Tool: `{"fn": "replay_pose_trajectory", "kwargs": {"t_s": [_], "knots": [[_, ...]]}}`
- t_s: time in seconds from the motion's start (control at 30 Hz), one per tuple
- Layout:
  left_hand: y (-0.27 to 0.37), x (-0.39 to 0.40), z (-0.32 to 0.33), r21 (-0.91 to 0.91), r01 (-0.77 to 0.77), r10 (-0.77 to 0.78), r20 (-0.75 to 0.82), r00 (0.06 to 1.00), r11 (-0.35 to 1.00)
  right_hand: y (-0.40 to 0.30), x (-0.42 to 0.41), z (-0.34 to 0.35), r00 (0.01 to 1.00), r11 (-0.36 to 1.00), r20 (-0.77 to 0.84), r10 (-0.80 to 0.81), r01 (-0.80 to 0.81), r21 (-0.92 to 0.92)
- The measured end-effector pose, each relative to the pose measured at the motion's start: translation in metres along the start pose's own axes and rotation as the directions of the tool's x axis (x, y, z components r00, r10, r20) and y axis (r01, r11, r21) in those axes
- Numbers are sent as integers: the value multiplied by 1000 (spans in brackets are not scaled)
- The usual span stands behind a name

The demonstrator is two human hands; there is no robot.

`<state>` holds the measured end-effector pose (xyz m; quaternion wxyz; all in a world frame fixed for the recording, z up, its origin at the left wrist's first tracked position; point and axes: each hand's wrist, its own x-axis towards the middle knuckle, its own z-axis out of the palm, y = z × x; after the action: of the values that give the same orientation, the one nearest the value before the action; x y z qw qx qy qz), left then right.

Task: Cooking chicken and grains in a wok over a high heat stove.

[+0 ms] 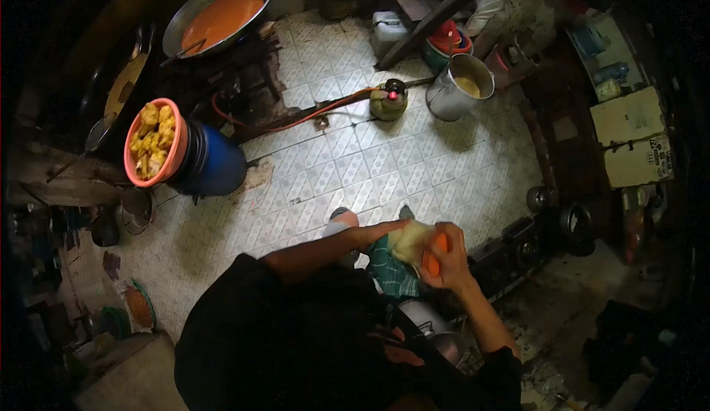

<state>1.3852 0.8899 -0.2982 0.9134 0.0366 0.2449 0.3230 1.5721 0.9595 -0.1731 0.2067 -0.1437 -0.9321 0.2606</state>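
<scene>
In front of my body, my left hand (395, 230) is at a pale yellowish soft bundle (411, 241), perhaps a plastic bag; the fingers are largely hidden. My right hand (454, 261) grips an orange cup-like container (435, 255), tilted against the bundle's right side. I cannot tell what is inside either one. A green checked cloth (392, 272) hangs just below both hands. Close to my right side stands a metal pot (424, 319), partly covered by my dark clothing.
Left are a wide metal pan (265, 1) of orange liquid, a blue barrel (219, 158) and a pink basin (133, 172) of yellow food pieces. A green gas cylinder (385, 108) with an orange hose (310, 121) and a metal bucket (445, 97) stand on the tiled floor (366, 158).
</scene>
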Motion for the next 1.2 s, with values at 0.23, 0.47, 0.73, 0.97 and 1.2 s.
{"fn": "replay_pose_trajectory", "kwargs": {"t_s": [0.23, 0.47, 0.73, 0.97, 1.2], "knots": [[88, 79, -45, 109, -352, 369, -234, 900, 929, 120, 73, 13, 798, 849, -309, 518, -435, 299], [201, 181, -23, 277, -239, 261, -44, 964, 931, 226, 95, -52, 475, 560, -297, 828, -676, 479], [286, 348, 70, 120, -18, 10, 61, 998, 993, 335, 49, -154, 195, 441, -419, 887, -628, 642], [325, 503, 109, 448, 200, -213, -20, 977, 872, 440, -11, -232, -1, 301, -378, 926, -600, 741], [403, 653, 148, 781, 202, -122, -161, 979, 591, 575, -45, -341, 116, 379, -538, 835, -829, 410]]}}
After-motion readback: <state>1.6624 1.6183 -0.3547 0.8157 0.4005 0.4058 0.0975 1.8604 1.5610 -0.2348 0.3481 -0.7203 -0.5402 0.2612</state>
